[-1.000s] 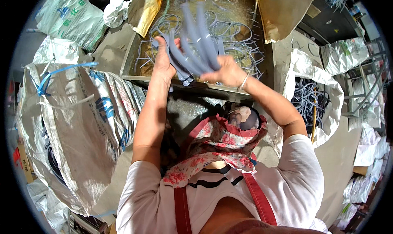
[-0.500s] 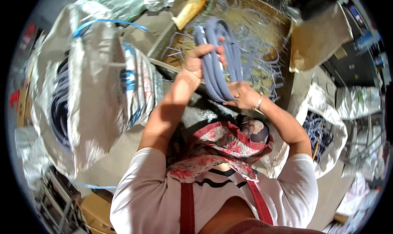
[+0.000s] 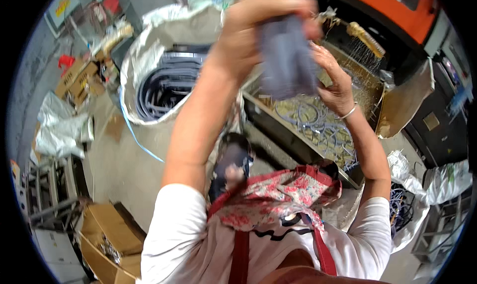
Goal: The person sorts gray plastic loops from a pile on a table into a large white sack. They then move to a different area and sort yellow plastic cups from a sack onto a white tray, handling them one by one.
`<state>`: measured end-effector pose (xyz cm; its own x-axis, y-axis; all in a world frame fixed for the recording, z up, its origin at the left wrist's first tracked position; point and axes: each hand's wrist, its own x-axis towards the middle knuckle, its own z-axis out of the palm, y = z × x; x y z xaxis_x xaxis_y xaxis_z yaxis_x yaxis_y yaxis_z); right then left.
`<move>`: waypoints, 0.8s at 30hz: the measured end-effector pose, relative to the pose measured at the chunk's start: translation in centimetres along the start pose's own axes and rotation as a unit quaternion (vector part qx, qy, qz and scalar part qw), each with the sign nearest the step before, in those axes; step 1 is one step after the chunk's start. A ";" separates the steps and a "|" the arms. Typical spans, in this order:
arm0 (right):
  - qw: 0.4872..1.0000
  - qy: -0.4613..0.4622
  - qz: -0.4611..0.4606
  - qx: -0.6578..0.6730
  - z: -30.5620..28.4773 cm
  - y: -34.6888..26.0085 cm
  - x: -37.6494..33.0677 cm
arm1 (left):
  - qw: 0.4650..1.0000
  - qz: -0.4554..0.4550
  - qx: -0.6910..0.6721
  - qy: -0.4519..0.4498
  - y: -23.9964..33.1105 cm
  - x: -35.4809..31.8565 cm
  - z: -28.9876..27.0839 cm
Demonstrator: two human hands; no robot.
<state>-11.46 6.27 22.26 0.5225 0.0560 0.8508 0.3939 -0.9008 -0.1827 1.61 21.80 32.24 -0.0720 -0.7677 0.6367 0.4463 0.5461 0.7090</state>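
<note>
My left hand (image 3: 243, 33) is raised and wrapped around a thick bundle of grey flexible rings (image 3: 288, 60), blurred by motion. Just to the right of the bundle is my right hand (image 3: 339, 82), its thumb and fingers apart and the fingertips close to the bundle's edge; whether they touch it I cannot tell. Beyond both hands lies a shallow metal tray (image 3: 278, 119) of wet, loose grey rings (image 3: 318, 120). On the left, a large white woven sack (image 3: 130, 80) stands with its mouth spread, holding coiled grey rings (image 3: 166, 80).
A yellowish brush-like piece (image 3: 366, 38) sheds water over the tray. Orange machinery (image 3: 382, 5) stands behind it. A second white sack (image 3: 420, 204) with thin dark and grey strips is at right. An open cardboard box (image 3: 112, 234) sits at lower left, beside a metal rack (image 3: 57, 194).
My view has turned left, bringing the large sack's coiled contents into sight. The bundle has risen towards me in my left hand. My right hand has loosened from its lower end.
</note>
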 end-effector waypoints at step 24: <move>0.990 0.040 0.125 -0.061 9.1 2.7 16.9 | 0.912 -0.045 0.396 0.096 17.6 -10.3 -4.5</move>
<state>5.27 8.70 31.65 0.5290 -0.2042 0.8237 0.1635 -0.9279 -0.3350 14.17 37.82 36.75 0.1147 -0.8239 0.5550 -0.3441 0.4911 0.8002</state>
